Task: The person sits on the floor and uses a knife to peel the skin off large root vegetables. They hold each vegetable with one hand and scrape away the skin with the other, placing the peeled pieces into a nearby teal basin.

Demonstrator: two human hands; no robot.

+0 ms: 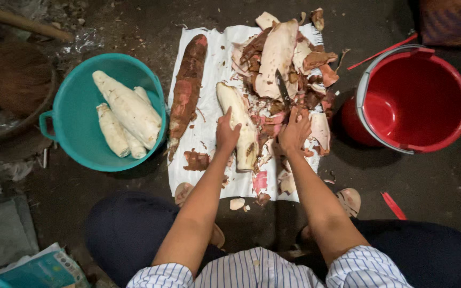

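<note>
The left hand (pixel 227 132) grips a peeled root (pixel 239 125) on the white sheet (pixel 209 80), fingers curled over it. The right hand (pixel 294 130) is closed around a knife (pixel 283 89), blade pointing far into the peel heap (pixel 289 64).

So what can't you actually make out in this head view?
- Knife handle: hidden inside the right hand; only the dark blade shows.
- Underside of the half-peeled white cassava root: covered by the left hand.
- Blue-purple object, top right: cut off by the edge.
</note>
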